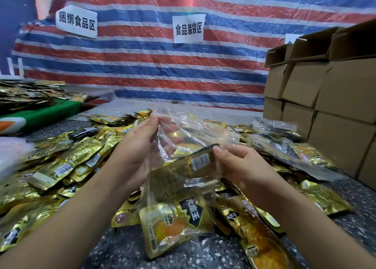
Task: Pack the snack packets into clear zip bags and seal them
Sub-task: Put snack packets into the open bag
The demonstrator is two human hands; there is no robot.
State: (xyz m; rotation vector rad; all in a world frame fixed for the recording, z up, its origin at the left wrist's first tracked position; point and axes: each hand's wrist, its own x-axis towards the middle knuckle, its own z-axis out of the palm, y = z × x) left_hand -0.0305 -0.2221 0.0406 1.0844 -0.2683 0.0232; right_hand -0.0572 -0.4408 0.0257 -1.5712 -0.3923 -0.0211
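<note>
My left hand (pixel 138 146) pinches the mouth of the clear zip bag (pixel 183 146) above the speckled surface (pixel 126 246). My right hand (pixel 242 165) grips a gold snack packet (pixel 195 165) partly inside it. Loose packets (pixel 67 163) cover the surface around both hands.

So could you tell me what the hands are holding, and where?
Left hand holds the clear zip bag by its open mouth; right hand pinches the gold packets' top edge.
</note>
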